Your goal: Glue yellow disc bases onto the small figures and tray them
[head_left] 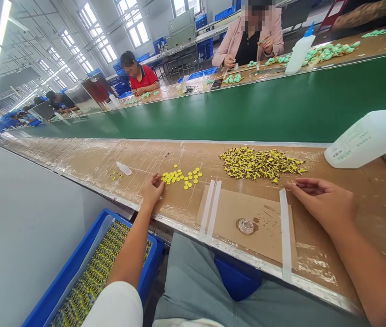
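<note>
My left hand (pixel 153 190) is at the left edge of a group of yellow discs (pixel 172 176), its fingers bent close together; what they hold, if anything, is too small to tell. On the right, my right hand (pixel 325 200) has thumb and fingertips pinched near the lower right of a pile of small yellow and dark pieces (pixel 261 163); the thing between them cannot be made out. Between the hands lies a cardboard sheet (pixel 240 204) under white tape strips, bearing a small round whitish blob (pixel 246 226).
A large white bottle (pixel 366 138) with a blue cap leans in at the right. A small dropper bottle (pixel 124 168) lies left of the discs. Below left, a blue crate (pixel 101 220) holds rows of yellow-dark pieces. Beyond the green belt (pixel 213 113), people sit working.
</note>
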Tool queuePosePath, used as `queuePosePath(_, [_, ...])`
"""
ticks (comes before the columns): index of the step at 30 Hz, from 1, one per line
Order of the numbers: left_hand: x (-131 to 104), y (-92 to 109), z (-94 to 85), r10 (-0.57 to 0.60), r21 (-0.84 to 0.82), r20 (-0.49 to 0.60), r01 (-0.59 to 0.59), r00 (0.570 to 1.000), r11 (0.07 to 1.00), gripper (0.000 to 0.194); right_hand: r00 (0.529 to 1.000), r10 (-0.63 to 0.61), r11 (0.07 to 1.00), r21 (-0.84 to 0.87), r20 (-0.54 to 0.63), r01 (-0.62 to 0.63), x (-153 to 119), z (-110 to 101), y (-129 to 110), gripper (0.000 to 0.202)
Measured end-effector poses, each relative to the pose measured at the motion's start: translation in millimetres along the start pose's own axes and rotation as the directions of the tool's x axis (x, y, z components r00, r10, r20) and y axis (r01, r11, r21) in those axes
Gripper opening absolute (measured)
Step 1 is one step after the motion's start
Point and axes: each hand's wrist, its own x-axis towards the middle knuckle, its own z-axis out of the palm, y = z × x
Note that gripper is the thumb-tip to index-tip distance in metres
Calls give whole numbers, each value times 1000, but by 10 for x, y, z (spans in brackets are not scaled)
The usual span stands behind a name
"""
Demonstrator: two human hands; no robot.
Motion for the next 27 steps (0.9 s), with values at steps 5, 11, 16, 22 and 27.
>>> queuePosePath(5, [11,45,22,14,107,25,-17,1000,994,39,996,-83,994,-69,-27,81,-13,-24,24,21])
queuePosePath(11, [-13,107,25,3,105,33,-6,999,994,43,929,-371,928,53,12,370,-42,-23,58,31])
queuePosePath(16, [0,138,29,-4,16,3,4,1000,1000,45,927,-373,926,73,39,369,-29,-1,93,37])
queuePosePath(22, [-156,341,-33,20,-128,-62,-28,998,991,42,937,-348,934,101,34,344,-67,-5,84,41])
queuePosePath(27, [-1343,1000,-166,87,-272,333,8,939,962,18,945,-324,941,122,51,316,-79,10,77,45])
